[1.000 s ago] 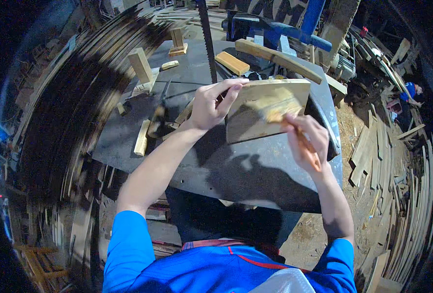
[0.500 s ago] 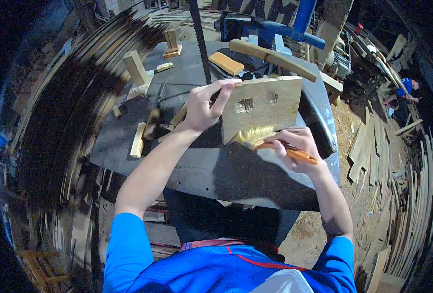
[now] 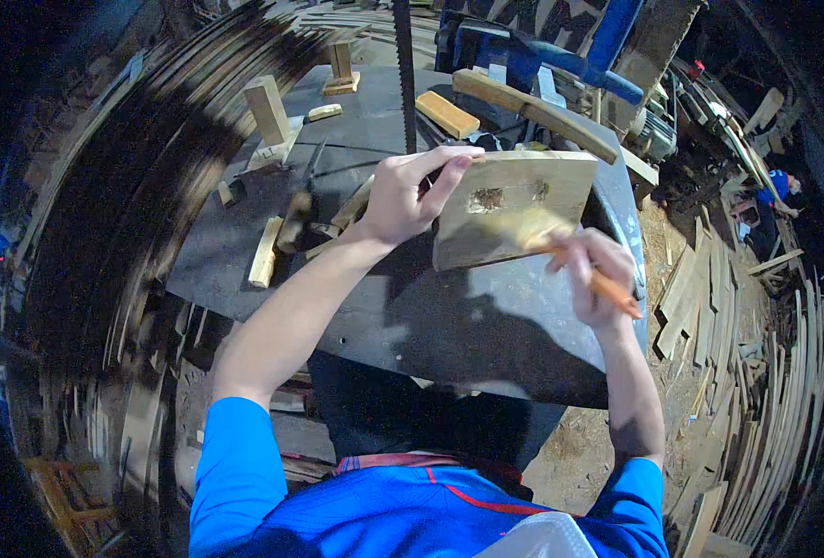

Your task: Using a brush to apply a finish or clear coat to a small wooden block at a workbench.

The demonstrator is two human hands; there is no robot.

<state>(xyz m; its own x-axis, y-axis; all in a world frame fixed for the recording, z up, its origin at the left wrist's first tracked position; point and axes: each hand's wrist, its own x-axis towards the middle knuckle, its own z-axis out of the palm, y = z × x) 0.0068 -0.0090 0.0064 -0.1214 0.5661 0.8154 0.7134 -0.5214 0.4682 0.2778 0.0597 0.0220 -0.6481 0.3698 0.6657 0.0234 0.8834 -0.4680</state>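
Note:
My left hand point(image 3: 421, 193) grips a flat wooden board point(image 3: 516, 179) by its upper left corner and holds it tilted up over the dark work table point(image 3: 375, 325). Two rough, dark recesses mark the board's face. In my right hand point(image 3: 599, 270) is a paintbrush with an orange handle point(image 3: 614, 294) and pale yellow bristles point(image 3: 523, 229), smeared by motion. The bristles lie over the lower part of the board's face, just below the recesses. A bandsaw blade point(image 3: 406, 84) stands upright beyond my left hand.
Wood offcuts point(image 3: 265, 251), an upright block point(image 3: 268, 110) and a hammer point(image 3: 298, 212) lie left of my left arm. An orange-tan block point(image 3: 447, 113) and a long curved wooden piece point(image 3: 534, 113) sit behind the board. Planks point(image 3: 691, 288) cover the floor at right, where another person point(image 3: 778, 188) is visible far off.
The brush has moved up and right across the board, away from its lower edge. Both hands and the board sit slightly farther right in the picture; the view has shifted a little.

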